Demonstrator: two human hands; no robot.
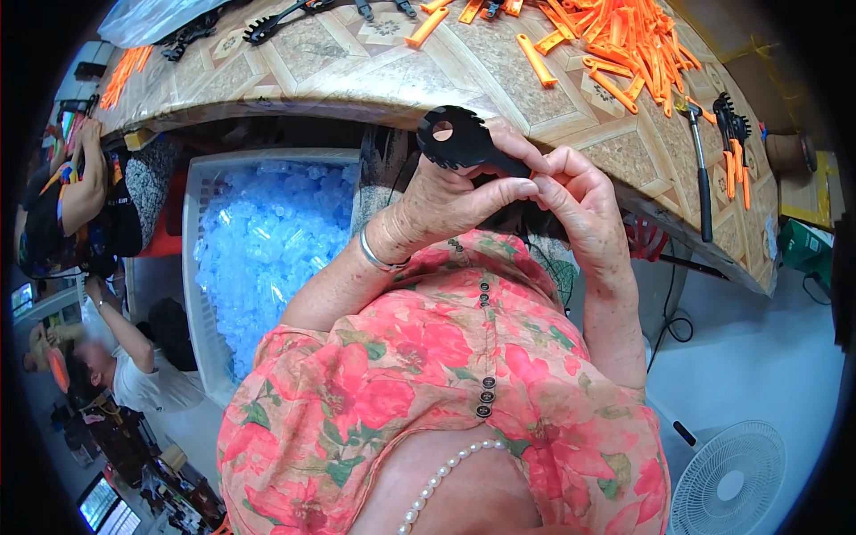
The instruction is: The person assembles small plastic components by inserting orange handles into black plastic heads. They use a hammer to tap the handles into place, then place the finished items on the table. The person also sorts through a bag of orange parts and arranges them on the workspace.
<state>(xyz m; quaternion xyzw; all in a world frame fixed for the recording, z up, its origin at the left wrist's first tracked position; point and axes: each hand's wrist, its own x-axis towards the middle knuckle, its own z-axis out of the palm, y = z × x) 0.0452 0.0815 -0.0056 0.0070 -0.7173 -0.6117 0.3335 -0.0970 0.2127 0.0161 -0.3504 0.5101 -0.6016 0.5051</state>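
In front of my chest, my left hand (pixel 437 198) grips a black pasta server head (pixel 471 147), toothed along its edge and with a round hole through it. Its narrow neck points toward my right hand (pixel 587 207). The right thumb and fingers are pinched together at the end of that neck, touching the left fingertips. Whatever lies between the right fingers is too covered to make out. On the table beyond, loose orange handles (pixel 624 49) form a large heap. Several black utensils with orange handles (pixel 735 143) lie at the table's right side.
A hammer (pixel 701 169) rests near the right table edge (pixel 660 214). Left of me stands a white crate (pixel 193 192) full of clear bluish plastic pieces (pixel 276 241). A white fan (pixel 729 481) stands at lower right. Other people (pixel 152 370) are at the left.
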